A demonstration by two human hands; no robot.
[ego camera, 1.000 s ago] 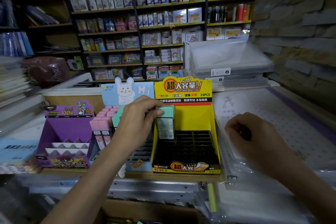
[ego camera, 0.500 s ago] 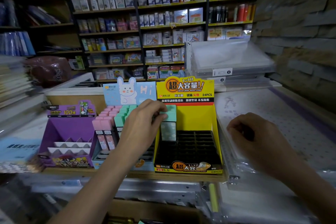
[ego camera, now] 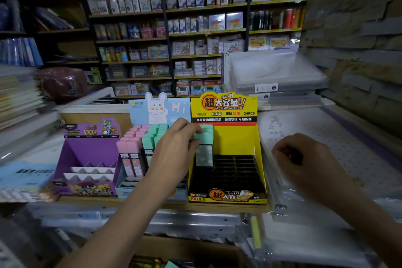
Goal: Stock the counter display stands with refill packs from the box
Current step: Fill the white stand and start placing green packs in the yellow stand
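While the left hand point(ego camera: 174, 150) pinches a mint-green refill pack point(ego camera: 204, 139) by its cap between thumb and fingertips, the pack stands upright in the back left corner of the yellow stand point(ego camera: 237, 143), above its black slotted tray. Just left of it, a blue bunny stand point(ego camera: 156, 109) holds rows of pink and green packs, and a purple stand point(ego camera: 87, 150) sits beside that. The right hand point(ego camera: 304, 165) rests on clear plastic sleeves point(ego camera: 326, 213), fingers curled in, with nothing visible in them. A cardboard box point(ego camera: 185, 250) sits below the counter edge.
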